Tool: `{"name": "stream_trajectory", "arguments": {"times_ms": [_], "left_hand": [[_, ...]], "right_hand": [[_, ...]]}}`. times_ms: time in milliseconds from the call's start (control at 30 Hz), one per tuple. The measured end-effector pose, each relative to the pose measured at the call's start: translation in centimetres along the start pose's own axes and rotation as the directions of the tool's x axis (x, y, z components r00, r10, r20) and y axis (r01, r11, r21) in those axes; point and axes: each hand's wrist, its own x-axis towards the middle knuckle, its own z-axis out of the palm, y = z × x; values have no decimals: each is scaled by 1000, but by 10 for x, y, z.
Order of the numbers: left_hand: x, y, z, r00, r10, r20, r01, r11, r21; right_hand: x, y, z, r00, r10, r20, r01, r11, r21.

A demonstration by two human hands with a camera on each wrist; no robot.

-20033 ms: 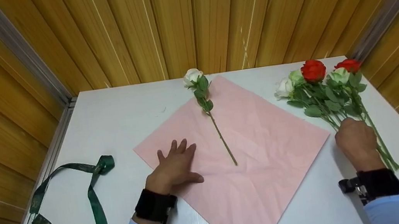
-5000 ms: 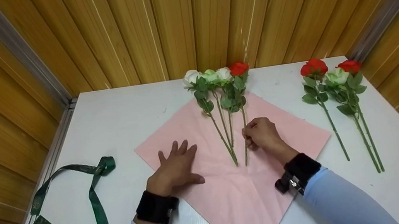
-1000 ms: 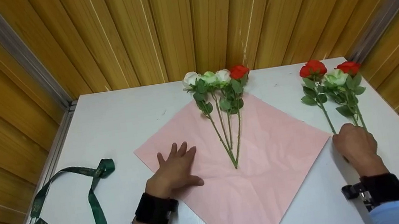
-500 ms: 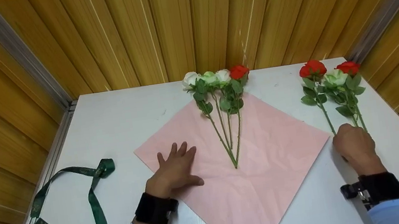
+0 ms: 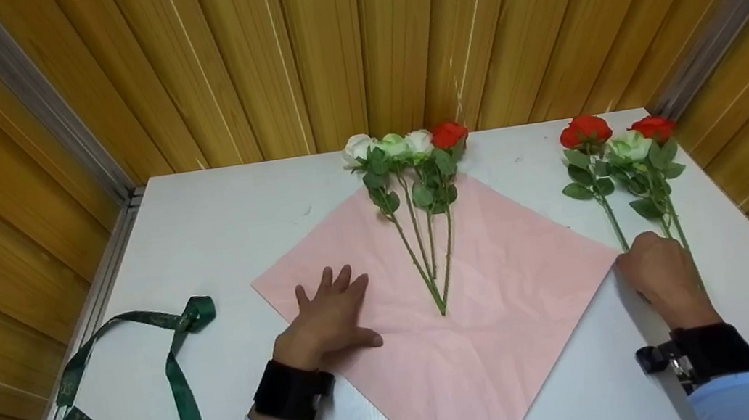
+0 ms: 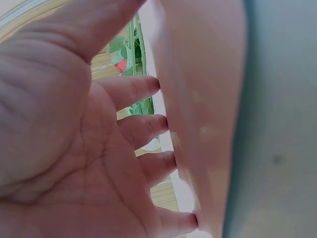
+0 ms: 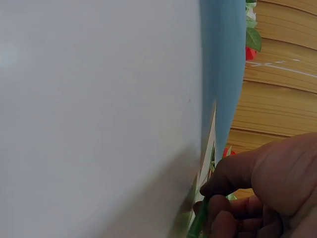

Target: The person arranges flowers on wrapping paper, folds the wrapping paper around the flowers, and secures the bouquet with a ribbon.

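My left hand rests with spread, straight fingers on the left part of a pink wrapping paper sheet. On that sheet lie a white rose, a pale green rose, another white rose and a red rose, their stem ends meeting near the middle. At the right, my right hand pinches the stem of a second red rose. In the right wrist view, that green stem shows between thumb and fingers. The left wrist view shows the fingertips against the paper.
Beside the pinched rose lie a pale green rose and a red rose, their stems partly behind the right hand. A dark green ribbon lies looped on the white table at the left. Wood-patterned panels stand behind the table.
Since 20 seconds ago, several roses have come from the right group onto the paper. In the last half second, the right hand and its red rose shifted slightly left. The left hand stayed put.
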Motion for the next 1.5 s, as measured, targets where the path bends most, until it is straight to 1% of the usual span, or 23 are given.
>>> {"name": "stream_trajectory", "arguments": {"times_ms": [67,133,233,300,433,500,600,733,800,900,1067,1167,1267,1400,1500], "left_hand": [[1,0,0,1000,0,-2,0,1000,3],[1,-1,1,1000,3,-5,-3,1000,13],[2,-1,1,1000,6,-8,-6,999,32],[2,0,1,1000,7,-8,-7,999,43],[2,0,1,1000,2,0,-2,1000,27],[2,0,1,1000,-1,2,1,1000,18],[2,0,1,1000,-2,7,2,1000,15],[1,0,2,1000,-8,12,8,1000,13],[1,0,2,1000,-12,13,11,1000,15],[1,0,2,1000,-12,14,11,1000,16],[2,1,1,1000,-8,6,8,1000,24],[3,2,1,1000,-2,2,2,1000,31],[3,2,1,1000,1,-1,-1,999,35],[3,0,2,1000,2,1,-2,1000,28],[2,-1,3,1000,5,1,-5,1000,20]], "right_hand": [[1,-2,1,999,-4,-35,4,1000,-5],[2,-4,2,996,-19,-90,19,1000,-8],[3,-11,4,983,-57,-175,56,998,-9],[3,-20,4,971,-86,-224,88,996,-4],[2,-46,4,953,-139,-267,154,988,33],[0,-64,6,952,-162,-260,184,981,64],[-3,-91,12,960,-173,-220,207,968,144],[-7,-127,29,969,-196,-150,229,940,253],[-8,-144,38,970,-214,-113,238,928,287],[-10,-168,53,961,-264,-86,278,919,281],[-11,-202,73,942,-325,-88,336,914,227],[-11,-216,84,935,-344,-84,354,913,204],[-10,-225,95,930,-362,-70,369,909,194],[-9,-229,108,923,-382,-45,384,906,179],[-7,-230,113,924,-382,-29,381,910,162]]}}
